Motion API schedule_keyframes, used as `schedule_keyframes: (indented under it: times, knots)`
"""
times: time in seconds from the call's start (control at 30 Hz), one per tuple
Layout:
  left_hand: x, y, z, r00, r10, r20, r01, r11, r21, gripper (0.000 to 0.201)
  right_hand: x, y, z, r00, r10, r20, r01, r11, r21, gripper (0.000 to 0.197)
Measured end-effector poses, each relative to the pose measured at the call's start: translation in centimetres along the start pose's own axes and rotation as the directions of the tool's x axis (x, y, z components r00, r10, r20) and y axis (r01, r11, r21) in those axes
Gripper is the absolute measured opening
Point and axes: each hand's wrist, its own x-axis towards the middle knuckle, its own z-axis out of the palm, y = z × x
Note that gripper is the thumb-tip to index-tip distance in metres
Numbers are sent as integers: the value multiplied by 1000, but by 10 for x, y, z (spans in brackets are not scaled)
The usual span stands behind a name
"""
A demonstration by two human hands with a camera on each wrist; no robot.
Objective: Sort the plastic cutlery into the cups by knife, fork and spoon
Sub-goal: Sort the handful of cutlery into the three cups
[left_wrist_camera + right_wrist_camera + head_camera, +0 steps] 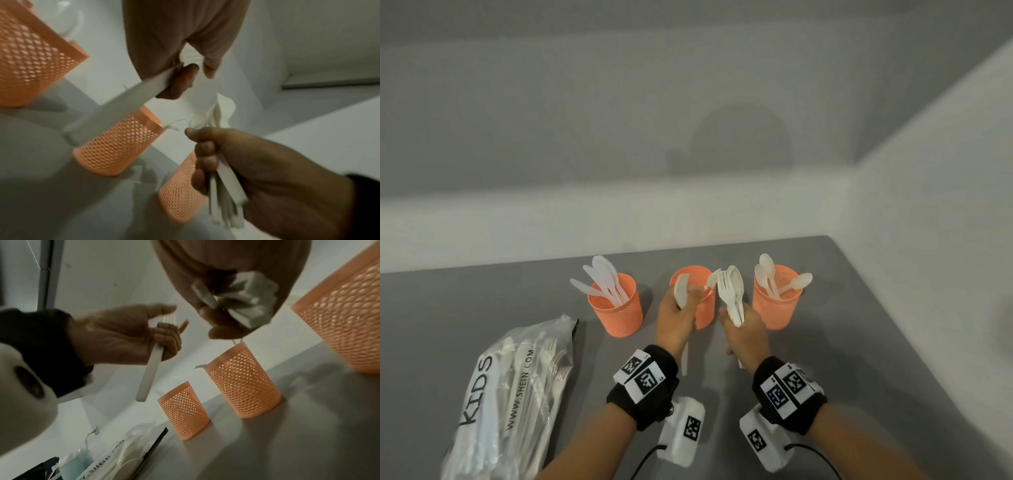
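Observation:
Three orange mesh cups stand in a row: the left cup [616, 310] holds knives, the middle cup [703, 308] a fork, the right cup [779, 303] spoons. In front of the middle cup my left hand [675, 318] grips a single white fork [681, 289] by its handle [115, 107], tines up. Beside it, my right hand [744, 334] grips a bundle of white cutlery [731, 294], forks and at least one spoon, heads up. The bundle's handle ends [236, 305] stick out below my fingers. Both hands hover above the grey table [859, 342].
A clear plastic bag [517, 394] printed KIDS, with more white cutlery inside, lies at the front left. A white wall runs close behind the cups, and the table's right edge is near the spoon cup.

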Motion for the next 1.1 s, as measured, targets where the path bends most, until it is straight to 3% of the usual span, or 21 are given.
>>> schedule_keyframes:
  times: [0.13,0.23,0.4,0.63,0.77,0.9,0.97,1.1]
  knots:
    - [-11,-2,20,1000,11,14,-13,994,106,57,-1,3,8,997,-71,-10,70,995,-71,13]
    - [-14,2,31,997,30,-71,-17,983,182,39,-6,0,11,997,-81,1,81,995,-50,26]
    - [-11,3,33,996,-8,-87,30,968,250,24,-9,-2,9,991,-129,32,131,987,-97,19]
    - [8,6,28,986,-74,-147,86,994,74,39,-7,-3,7,985,-122,119,124,992,-16,11]
    - [13,22,20,969,-30,-245,9,996,-85,25,-4,-2,6,986,-114,125,117,993,-19,19]
    - [23,34,10,939,-12,-345,-62,977,-202,14,-5,8,0,985,-153,82,161,982,-103,9]
    - [21,36,9,945,57,-322,-94,990,-102,18,-4,12,-2,986,-155,58,161,977,-137,5]
    - [6,30,19,988,94,-126,-78,989,128,14,-2,16,-4,985,-173,23,174,962,-210,13]
